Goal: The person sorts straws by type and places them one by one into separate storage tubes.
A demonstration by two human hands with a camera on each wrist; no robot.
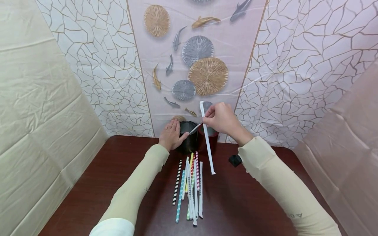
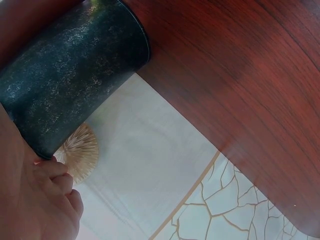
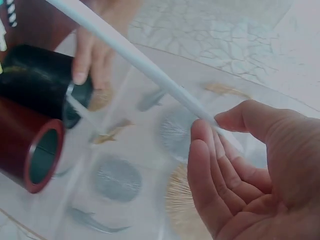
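A black cup (image 1: 189, 144) stands at the back of the table, and my left hand (image 1: 172, 133) grips it at the left of its rim. The left wrist view shows bent fingers (image 2: 60, 182) at the cup's edge. Inside the black cup leans a white straw (image 1: 195, 128), its tip sticking out to the right. Touching or nearly touching that cup on its right is a dark red cup (image 3: 42, 155). Above the red cup my right hand (image 1: 222, 119) pinches a paper-wrapped straw (image 1: 208, 144) between thumb and fingers; it hangs down steeply in front of the cup.
Several loose straws lie in front of the cups, among them a black-striped straw (image 1: 177, 182), a blue dotted straw (image 1: 180, 196) and white wrapped straws (image 1: 200, 190). A patterned cloth (image 1: 165, 114) hangs behind the dark wooden table (image 1: 251, 203).
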